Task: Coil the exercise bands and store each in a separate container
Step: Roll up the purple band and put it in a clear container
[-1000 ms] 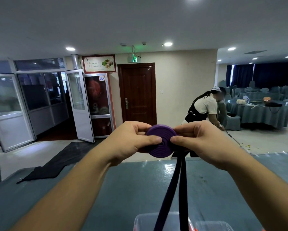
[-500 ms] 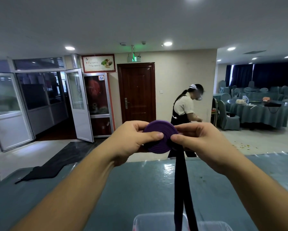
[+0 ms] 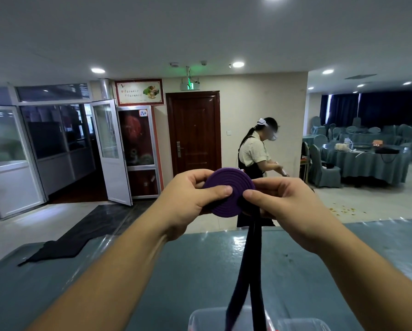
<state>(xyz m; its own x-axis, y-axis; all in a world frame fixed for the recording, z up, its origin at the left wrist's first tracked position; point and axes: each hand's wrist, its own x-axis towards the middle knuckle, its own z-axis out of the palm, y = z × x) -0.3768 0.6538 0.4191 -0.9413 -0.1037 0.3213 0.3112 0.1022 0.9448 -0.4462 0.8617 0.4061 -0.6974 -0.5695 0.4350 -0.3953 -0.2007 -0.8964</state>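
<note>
I hold a purple exercise band point(image 3: 229, 187) rolled into a flat spiral coil, raised above the table. My left hand point(image 3: 188, 199) pinches the coil's left side, thumb on its face. My right hand point(image 3: 288, 206) grips the right edge where the loose part leaves the coil. The uncoiled tail point(image 3: 250, 271) hangs straight down as two dark strands toward a clear plastic container point(image 3: 207, 317) at the bottom edge. A second clear container point(image 3: 302, 324) sits right of it, with something red between them.
A table with a teal cover under clear plastic point(image 3: 128, 271) spreads below my arms. Beyond it a person in an apron point(image 3: 255, 158) stands near a brown door point(image 3: 195, 132). Covered dining tables and chairs point(image 3: 365, 158) fill the right background.
The coil has grown wider as more band is wound on, and sits slightly higher. The hanging strands swung a little. The person in the background straightened up and walked left.
</note>
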